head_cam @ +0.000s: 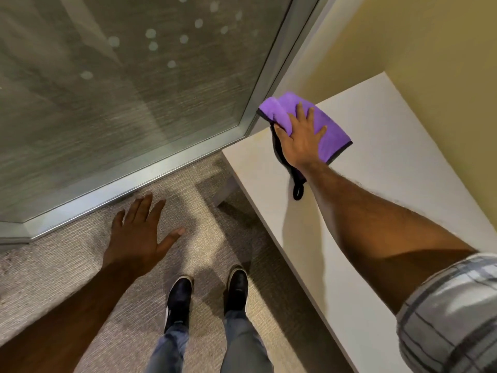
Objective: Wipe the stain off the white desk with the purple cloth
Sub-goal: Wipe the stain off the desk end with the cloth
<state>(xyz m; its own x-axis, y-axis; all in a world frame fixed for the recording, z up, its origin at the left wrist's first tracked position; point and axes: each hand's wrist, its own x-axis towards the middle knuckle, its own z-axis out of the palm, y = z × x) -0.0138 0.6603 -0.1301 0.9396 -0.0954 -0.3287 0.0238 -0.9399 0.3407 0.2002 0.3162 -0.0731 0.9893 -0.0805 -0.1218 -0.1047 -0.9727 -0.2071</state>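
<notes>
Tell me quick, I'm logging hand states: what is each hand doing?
Left hand: open, fingers spread, empty, over the carpet.
Right hand: open, pressed flat on the folded purple microfibre cloth on the white desk.

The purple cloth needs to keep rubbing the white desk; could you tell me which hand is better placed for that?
Right. The right hand lies flat on the purple cloth on the white desk; the left hand hangs empty over carpet.

one cloth (320, 122), one desk (376, 162), two hands (301, 141)

Folded purple cloth (321, 122) flat on white desk (376, 162), near far-left corner.
</notes>
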